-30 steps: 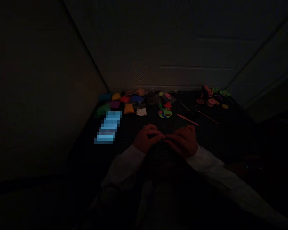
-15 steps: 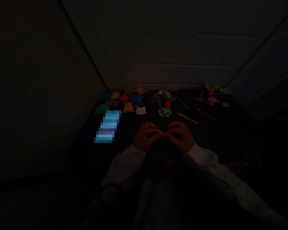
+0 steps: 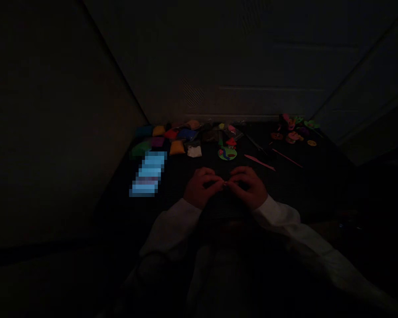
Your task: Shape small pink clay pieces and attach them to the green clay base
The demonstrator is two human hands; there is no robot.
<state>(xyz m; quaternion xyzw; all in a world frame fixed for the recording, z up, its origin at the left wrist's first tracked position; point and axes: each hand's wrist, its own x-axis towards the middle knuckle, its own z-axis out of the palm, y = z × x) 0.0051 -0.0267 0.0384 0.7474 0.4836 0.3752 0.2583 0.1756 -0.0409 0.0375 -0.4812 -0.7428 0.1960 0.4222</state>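
Left hand [image 3: 200,187] and right hand [image 3: 248,187] pinch a tiny clay bit [image 3: 224,184] together, unfinished; finished disc [image 3: 227,153] at 12 o'clock, clay packets [image 3: 172,139] at 11.

- The room is very dark; only a patch of dark table [image 3: 285,185] in front of the person shows any detail.
- The left hand [image 3: 200,187] and right hand [image 3: 248,187] meet at their fingertips low over the table, pinching something tiny and reddish [image 3: 224,183] between them; what it is cannot be made out.
- Both arms are in pale sleeves [image 3: 278,214].
- Beyond the hands lies a green round piece [image 3: 227,153] with red bits on it.
- To its left sit small coloured packets [image 3: 177,148], with a white one [image 3: 194,151] among them.
- A thin pink stick [image 3: 259,162] lies to the right, and more small coloured shapes [image 3: 293,132] are at the far right corner.
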